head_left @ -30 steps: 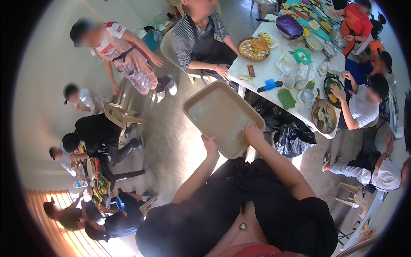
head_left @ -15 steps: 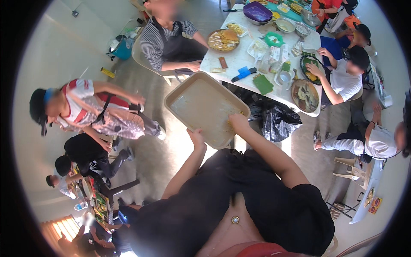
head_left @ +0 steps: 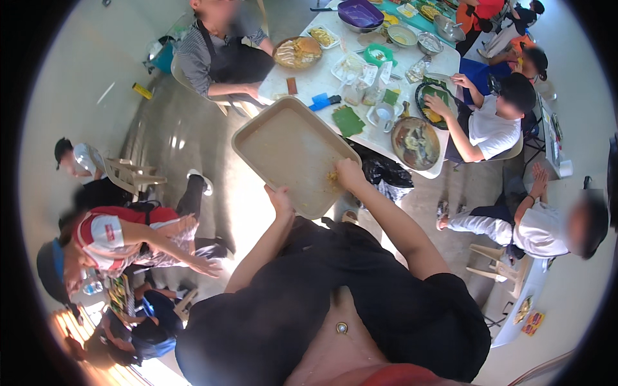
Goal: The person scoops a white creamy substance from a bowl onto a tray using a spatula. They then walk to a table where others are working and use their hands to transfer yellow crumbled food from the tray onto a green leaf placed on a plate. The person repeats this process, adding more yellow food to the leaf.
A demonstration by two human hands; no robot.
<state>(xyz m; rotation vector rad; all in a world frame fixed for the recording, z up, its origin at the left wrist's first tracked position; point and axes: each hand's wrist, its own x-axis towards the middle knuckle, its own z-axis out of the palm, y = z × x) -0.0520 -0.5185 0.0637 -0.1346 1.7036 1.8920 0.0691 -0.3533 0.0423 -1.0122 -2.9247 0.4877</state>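
Note:
A beige rectangular tray (head_left: pixel 283 145) is held out in front of me, tilted so its inside faces up toward me. My left hand (head_left: pixel 282 202) grips its near left edge, thumb over the rim. On the right side my right hand (head_left: pixel 349 175) is closed around the other edge, fingers partly hidden by the rim. A small patch of yellowish crumbs (head_left: pixel 332 179) lies inside the tray beside my right hand. Otherwise the tray's bottom shows only faint smears.
Beyond the tray stands a white table (head_left: pixel 290 83) with bowls, green leaf pieces and a round dish (head_left: pixel 416 143). A seated person (head_left: pixel 222 61) is at its left, another (head_left: pixel 499 119) at its right. A black plastic bag (head_left: pixel 386 177) lies beneath it. Someone in red and white (head_left: pixel 129 238) walks at left.
The table and its surroundings have shifted left in view. The person in red and white has moved lower and nearer on the left. Both my hands still hold the tray.

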